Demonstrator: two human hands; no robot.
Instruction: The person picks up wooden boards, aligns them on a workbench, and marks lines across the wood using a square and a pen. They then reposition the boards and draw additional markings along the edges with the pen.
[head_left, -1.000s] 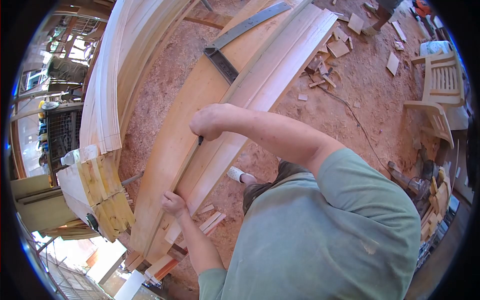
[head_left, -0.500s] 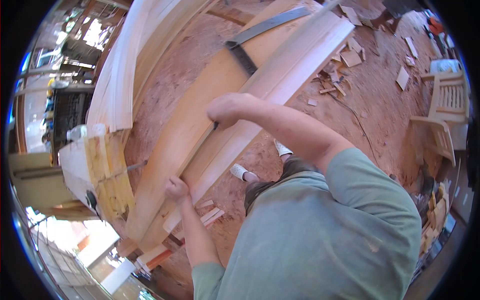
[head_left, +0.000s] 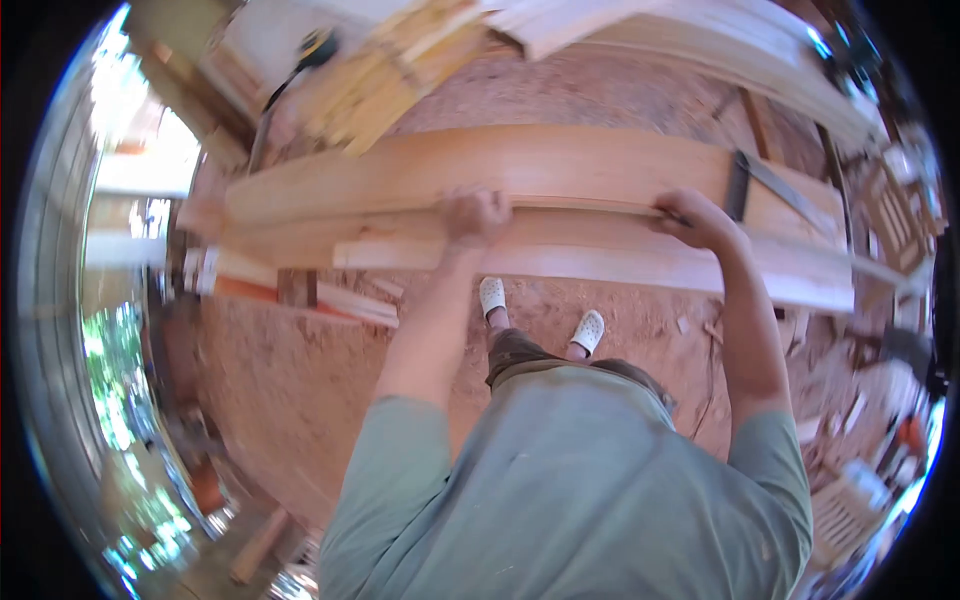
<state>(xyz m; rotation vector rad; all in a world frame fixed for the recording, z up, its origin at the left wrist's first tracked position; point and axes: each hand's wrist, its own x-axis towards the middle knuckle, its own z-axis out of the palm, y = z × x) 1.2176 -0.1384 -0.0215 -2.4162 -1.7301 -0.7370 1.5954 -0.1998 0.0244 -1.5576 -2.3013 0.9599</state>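
My right hand [head_left: 695, 218] is closed round a small dark object [head_left: 678, 217], over the long wooden planks. To its left, my left hand [head_left: 475, 215] is curled and blurred at the near edge of the wide plank [head_left: 560, 165]; what its fingers hold is hidden. A thin line or strip [head_left: 585, 208] runs between both hands along that edge. Nearer my body lies a paler board [head_left: 600, 262]. The dark arm of a square [head_left: 738, 186] rests on the wide plank, right of my right hand, with its grey blade [head_left: 785, 194] slanting away.
Yellowish wood blocks [head_left: 375, 80] stand at the upper left beside a tape-like tool [head_left: 318, 47]. A curved pale wooden structure [head_left: 700, 45] spans the back. Two white shoes [head_left: 589, 332] are on the reddish ground. A plastic chair [head_left: 845, 515] and wood scraps are at the right.
The view has turned, so the planks now run nearly level across it. My hands appear farther apart, the left at centre and the right at its right; both remain closed.
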